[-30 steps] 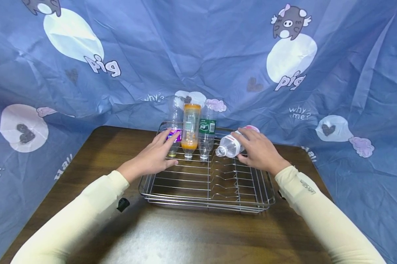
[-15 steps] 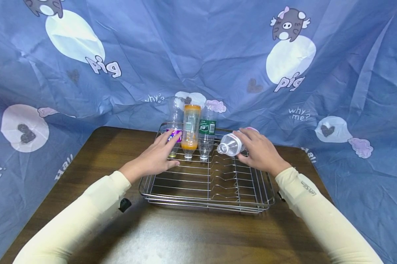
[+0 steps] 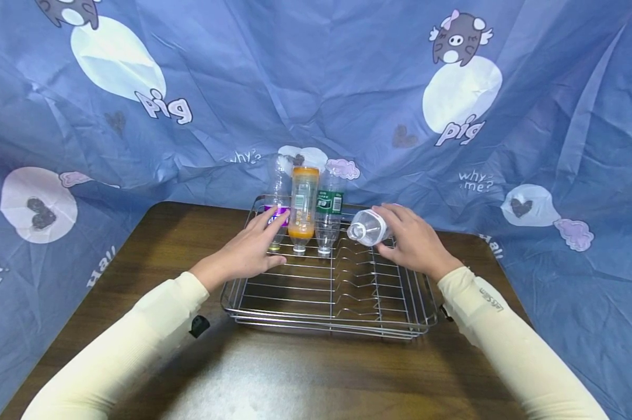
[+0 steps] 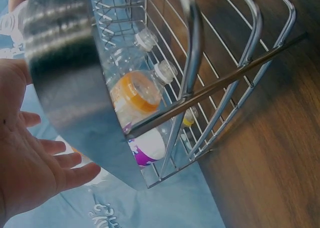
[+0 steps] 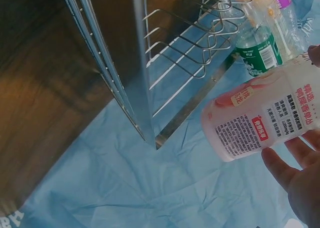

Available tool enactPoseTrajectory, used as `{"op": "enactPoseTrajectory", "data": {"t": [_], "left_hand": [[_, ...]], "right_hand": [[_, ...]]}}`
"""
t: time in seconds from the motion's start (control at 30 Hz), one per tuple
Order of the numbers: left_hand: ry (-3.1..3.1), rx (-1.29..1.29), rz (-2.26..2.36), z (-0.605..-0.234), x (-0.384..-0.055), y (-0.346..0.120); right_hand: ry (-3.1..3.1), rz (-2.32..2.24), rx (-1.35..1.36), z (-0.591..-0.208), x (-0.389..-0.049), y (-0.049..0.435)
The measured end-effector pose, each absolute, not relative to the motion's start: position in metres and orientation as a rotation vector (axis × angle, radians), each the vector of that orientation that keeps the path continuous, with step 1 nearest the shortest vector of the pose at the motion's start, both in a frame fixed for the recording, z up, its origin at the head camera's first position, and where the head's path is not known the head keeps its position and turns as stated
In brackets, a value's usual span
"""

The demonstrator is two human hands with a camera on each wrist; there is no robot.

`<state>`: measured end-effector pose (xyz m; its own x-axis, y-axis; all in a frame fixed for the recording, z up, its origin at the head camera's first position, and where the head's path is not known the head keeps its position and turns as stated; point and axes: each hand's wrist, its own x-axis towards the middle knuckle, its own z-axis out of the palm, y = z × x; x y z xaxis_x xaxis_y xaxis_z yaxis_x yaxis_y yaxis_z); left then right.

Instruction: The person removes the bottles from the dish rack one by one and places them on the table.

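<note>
My right hand (image 3: 411, 242) grips a clear plastic bottle (image 3: 367, 228) over the back right of the wire dish rack (image 3: 289, 286). The bottle lies tilted, its uncapped mouth toward me; the right wrist view shows its pink and white label (image 5: 260, 120). My left hand (image 3: 242, 251) reaches over the rack's left side with fingers spread, fingertips overlapping the purple-label bottle (image 3: 276, 214) in the head view. The left wrist view shows that hand (image 4: 37, 163) empty beside the rack's edge. An orange-banded bottle (image 3: 303, 201) and a green-label bottle (image 3: 328, 204) stand neck down beside the purple-label one.
The rack stands on a brown wooden table (image 3: 273, 373), with wavy wire dividers (image 3: 355, 286) along its right half. A blue printed cloth (image 3: 316, 76) hangs close behind the table and at both sides. Both forearms wear cream sleeves.
The bottle in my right hand has swung so its mouth points more toward me, shifting slightly right and up. My left hand stays nearly still, and the three standing bottles have not moved.
</note>
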<state>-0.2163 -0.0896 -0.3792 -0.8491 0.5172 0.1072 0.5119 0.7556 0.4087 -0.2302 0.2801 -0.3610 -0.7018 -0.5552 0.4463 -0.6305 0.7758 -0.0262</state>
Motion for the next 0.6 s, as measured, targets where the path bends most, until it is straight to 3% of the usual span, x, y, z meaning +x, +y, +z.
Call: {"op": "enactPoseTrajectory", "data": {"t": [0.6], "left_hand": [[2.92, 0.875, 0.714, -0.3743, -0.2178, -0.0813]], "right_hand": [[-2.551, 0.467, 0.805, -0.3615, -0.2307, 0.2761]]}}
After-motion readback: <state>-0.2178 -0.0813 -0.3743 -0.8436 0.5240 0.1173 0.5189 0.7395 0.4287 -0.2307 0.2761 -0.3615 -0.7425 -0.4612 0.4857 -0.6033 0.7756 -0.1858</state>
